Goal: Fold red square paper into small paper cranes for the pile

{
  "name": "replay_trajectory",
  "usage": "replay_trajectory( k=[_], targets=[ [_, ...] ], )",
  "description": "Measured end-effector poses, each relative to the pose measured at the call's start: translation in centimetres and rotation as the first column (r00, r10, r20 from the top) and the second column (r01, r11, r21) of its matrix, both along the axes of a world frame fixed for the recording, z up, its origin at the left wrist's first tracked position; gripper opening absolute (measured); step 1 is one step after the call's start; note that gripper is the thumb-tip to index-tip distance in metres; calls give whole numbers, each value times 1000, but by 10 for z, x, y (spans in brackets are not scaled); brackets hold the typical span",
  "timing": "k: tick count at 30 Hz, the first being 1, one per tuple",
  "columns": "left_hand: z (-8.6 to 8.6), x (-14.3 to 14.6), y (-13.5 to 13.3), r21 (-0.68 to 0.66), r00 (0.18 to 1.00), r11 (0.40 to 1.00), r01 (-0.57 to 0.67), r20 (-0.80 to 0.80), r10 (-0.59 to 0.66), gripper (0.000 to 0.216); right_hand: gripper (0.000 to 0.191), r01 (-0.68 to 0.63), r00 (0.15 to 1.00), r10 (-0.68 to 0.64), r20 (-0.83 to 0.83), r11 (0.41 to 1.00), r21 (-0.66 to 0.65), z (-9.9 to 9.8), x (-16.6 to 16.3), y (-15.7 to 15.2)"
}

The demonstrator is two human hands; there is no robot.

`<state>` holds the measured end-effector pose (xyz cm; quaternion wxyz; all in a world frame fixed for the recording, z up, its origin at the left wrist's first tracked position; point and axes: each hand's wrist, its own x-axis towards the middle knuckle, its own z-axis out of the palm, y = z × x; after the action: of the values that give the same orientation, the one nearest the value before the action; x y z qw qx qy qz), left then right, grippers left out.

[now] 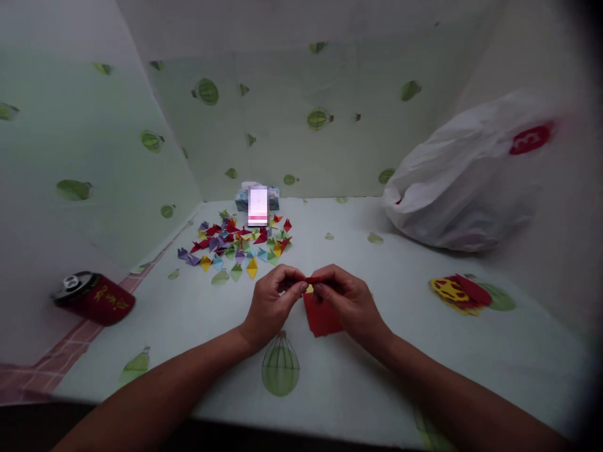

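A small folded piece of red paper (311, 280) is pinched between the fingertips of my left hand (279, 297) and my right hand (347, 297), above the middle of the table. Both hands are closed, thumbs toward me, and their fingers cover most of the piece. Directly below them lie flat red paper sheets (323, 316), partly hidden by my right hand. A bit of yellow shows just under the pinched paper. Beyond my left hand, many small folded paper pieces (230, 242) in red, purple, yellow, green and blue are spread out.
At the back, a bright phone (257, 206) leans on a tissue box (275, 199). A red drink can (97, 298) lies tilted at the left. Farther right are a white plastic bag (464, 182) and yellow and red paper cut-outs (459, 293). Balloon-patterned sheeting covers table and walls.
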<state>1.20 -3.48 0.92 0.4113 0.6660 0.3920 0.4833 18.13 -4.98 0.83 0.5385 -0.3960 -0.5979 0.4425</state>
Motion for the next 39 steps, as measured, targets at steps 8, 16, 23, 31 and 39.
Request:
replay_trajectory(
  k=[8,16,23,31,39],
  targets=[
    [2,1,1,74,999,997,2,-48,1,3,5,27,997,-32,71,997,75,-2,0,-1],
    [-2,0,2,281,999,959,21,-38,-11,12,30,-182,969,121,-217,940,-289,-2,-1,2],
    [-5,-3,8,508,986,860,44,-158,43,19,26,-336,890,156,-428,859,-387,-8,-1,7],
    [-4,-6,12,616,965,779,119,-256,55,16,24,-470,788,165,-593,783,-407,-12,1,11],
    [-5,-9,17,709,939,688,152,-322,124,16,22,-548,767,234,-598,723,-420,-11,4,14]
  ],
)
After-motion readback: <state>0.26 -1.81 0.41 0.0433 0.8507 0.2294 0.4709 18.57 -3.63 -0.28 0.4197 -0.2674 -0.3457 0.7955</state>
